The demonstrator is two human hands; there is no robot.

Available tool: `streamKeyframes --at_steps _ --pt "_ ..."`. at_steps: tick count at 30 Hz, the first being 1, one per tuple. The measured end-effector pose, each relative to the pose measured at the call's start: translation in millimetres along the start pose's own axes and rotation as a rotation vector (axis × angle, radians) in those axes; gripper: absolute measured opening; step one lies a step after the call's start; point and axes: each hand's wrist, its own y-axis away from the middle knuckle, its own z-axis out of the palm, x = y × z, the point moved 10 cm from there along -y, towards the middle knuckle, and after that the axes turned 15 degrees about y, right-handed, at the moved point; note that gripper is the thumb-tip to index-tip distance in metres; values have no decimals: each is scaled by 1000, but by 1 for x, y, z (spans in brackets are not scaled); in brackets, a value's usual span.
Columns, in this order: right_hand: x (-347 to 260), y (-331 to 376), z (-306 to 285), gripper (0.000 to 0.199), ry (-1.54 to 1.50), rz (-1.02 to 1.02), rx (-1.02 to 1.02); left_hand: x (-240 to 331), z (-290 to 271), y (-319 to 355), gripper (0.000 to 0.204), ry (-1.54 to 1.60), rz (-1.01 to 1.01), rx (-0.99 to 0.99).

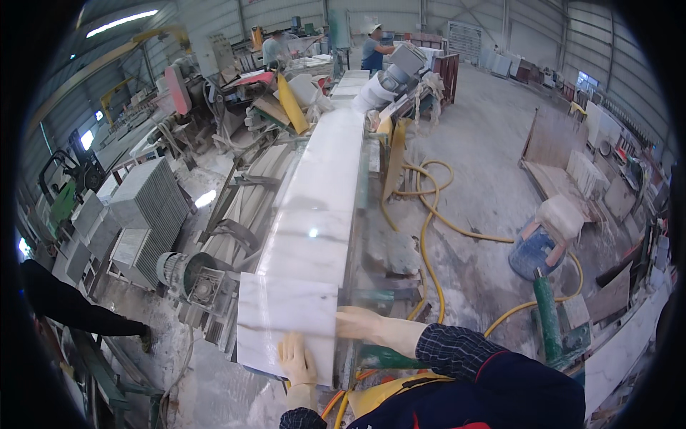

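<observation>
A white marble slab with faint grey veins (268,318) lies at the near end of a long conveyor. Beyond it, more white slabs (307,222) run end to end away from me. My left hand (294,357), in a cream glove, rests flat on the near slab's top by its front edge, fingers stretched forward. Against that slab's right edge is my right hand (357,323), gloved too; its fingertips are hard to make out. Farther along, a grey and white machine head (379,89) sits over the line.
A motor (204,279) juts out left of the conveyor. Grey slabs (150,207) stand stacked farther left. A yellow hose (426,243) winds over the floor on the right, past a blue drum (532,254). One co-worker (373,56) stands by the far machine; a dark sleeve (78,304) shows at left.
</observation>
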Motion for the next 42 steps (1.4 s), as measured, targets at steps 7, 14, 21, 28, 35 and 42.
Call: streamKeyframes --at_steps 7,14,21,28,35,42 --pt "7 -30 37 51 42 39 -79 -20 -30 24 43 -133 -194 387" --pt "15 -21 56 46 217 33 -72 -122 15 173 46 791 -1205 1287" --pt "10 10 82 57 483 -153 -77 -101 14 195 48 834 -1277 988" --pt "-2 162 13 56 251 -396 160 -35 43 98 50 841 -1095 493" --pt "39 311 -93 48 -410 -457 500 119 145 -2 52 956 -832 -152" --pt "170 509 -109 42 -147 -272 1187 347 303 52 46 1152 -836 -939"
